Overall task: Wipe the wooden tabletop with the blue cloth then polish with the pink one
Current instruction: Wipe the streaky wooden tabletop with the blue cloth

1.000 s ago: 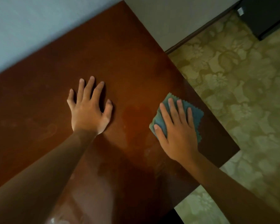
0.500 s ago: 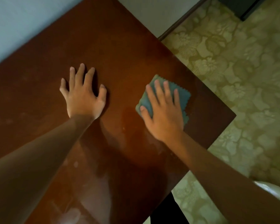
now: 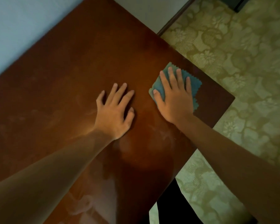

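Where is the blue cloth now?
In the head view the blue cloth lies under the flat right hand, near the tabletop's right corner.

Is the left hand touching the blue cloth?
Apart. The head view shows bare tabletop between the left hand and the blue cloth under the right hand.

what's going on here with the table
A person is wiping a wooden tabletop. The right hand presses a blue cloth flat near the table's right corner, fingers straight on top of it. The left hand rests on the bare wood beside it, fingers spread. Faint smears show on the wood nearer the person. No pink cloth is in view.
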